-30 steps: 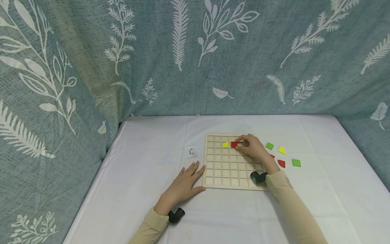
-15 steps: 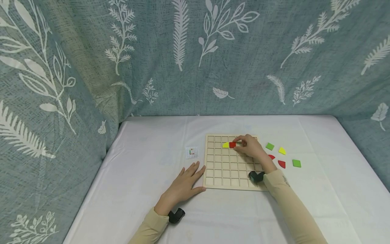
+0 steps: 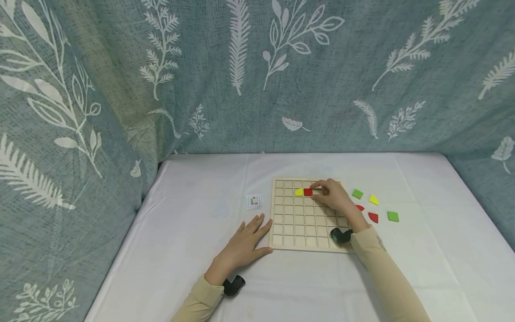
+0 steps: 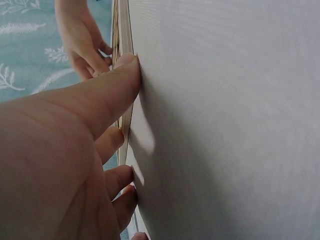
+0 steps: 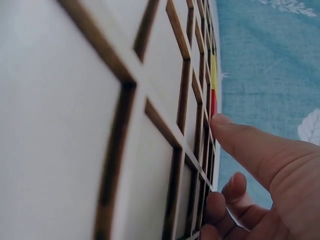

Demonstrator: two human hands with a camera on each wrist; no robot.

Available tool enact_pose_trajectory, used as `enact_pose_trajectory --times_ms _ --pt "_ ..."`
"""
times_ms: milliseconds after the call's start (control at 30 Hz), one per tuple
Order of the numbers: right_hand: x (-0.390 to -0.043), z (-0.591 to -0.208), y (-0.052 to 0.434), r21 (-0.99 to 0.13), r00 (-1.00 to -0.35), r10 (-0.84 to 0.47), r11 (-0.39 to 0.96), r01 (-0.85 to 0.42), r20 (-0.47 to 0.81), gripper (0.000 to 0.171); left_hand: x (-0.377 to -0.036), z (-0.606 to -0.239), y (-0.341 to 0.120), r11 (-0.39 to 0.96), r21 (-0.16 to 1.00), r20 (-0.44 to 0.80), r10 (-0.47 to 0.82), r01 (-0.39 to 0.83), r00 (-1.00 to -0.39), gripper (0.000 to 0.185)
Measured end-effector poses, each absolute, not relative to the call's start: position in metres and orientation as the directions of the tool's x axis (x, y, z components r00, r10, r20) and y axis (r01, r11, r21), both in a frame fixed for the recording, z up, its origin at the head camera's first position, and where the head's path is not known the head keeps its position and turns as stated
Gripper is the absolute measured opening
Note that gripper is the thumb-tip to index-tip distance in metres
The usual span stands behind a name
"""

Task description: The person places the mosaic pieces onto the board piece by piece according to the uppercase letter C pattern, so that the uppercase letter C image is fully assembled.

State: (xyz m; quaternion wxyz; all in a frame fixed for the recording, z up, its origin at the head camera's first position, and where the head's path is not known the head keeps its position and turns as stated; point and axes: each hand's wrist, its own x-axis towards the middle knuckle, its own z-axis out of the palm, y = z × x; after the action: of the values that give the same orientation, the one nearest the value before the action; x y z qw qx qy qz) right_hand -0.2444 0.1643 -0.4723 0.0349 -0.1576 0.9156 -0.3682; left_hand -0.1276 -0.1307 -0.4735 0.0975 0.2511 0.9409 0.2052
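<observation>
Wooden grid board (image 3: 306,232), pale, many square cells, lying flat on a white tablecloth (image 3: 193,250); two cells filled, the rest bare. Item one: yellow piece (image 3: 298,192), seated in the second row from the far edge. Item two: red piece (image 3: 308,192), seated in the cell touching the yellow one, just off the right hand's fingertips. Right hand (image 3: 333,195): resting over the far part of the board, forefinger stretched out to the red piece's edge, remaining fingers loosely curled under as the wrist view shows; it presses or nudges rather than grasps, and holds nothing. Left hand (image 3: 243,245): spread flat on the cloth, fingers straight, thumb and fingertips against the board's near-left edge, steadying it. Loose stock, on the cloth beyond the right hand's far side: green piece (image 3: 357,194), yellow piece (image 3: 373,200), green piece (image 3: 393,216), red piece (image 3: 373,218), and one more red piece (image 3: 360,208) partly hidden behind the wrist. Small pattern card (image 3: 254,201), printed with a coloured grid, lying ahead of the left hand's fingertips. Judged progress: early, two pieces laid and at least five waiting.
</observation>
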Motion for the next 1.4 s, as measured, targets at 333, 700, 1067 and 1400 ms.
enact_pose_trajectory --times_ms 333,700,1067,1400 --pt "-0.236 -0.471 0.177 -0.683 -0.956 -0.293 0.691 -0.236 0.033 0.031 -0.126 -0.474 -0.129 0.785 0.433 -0.072 0.52 0.443 -0.851 0.069" --pt "-0.222 -0.467 0.194 -0.653 -0.954 -0.289 0.708 -0.268 0.078 0.029 -0.126 -0.475 -0.13 0.797 0.421 -0.087 0.511 0.433 -0.855 0.07" --pt "-0.216 -0.453 0.219 -0.601 -0.956 -0.279 0.75 -0.276 0.091 0.029 -0.126 -0.472 -0.13 0.792 0.437 -0.077 0.505 0.426 -0.859 0.07" --pt "-0.212 -0.447 0.246 -0.545 -0.969 -0.235 0.805 -0.234 0.069 0.031 -0.127 -0.473 -0.13 0.789 0.438 -0.075 0.509 0.43 -0.858 0.07"
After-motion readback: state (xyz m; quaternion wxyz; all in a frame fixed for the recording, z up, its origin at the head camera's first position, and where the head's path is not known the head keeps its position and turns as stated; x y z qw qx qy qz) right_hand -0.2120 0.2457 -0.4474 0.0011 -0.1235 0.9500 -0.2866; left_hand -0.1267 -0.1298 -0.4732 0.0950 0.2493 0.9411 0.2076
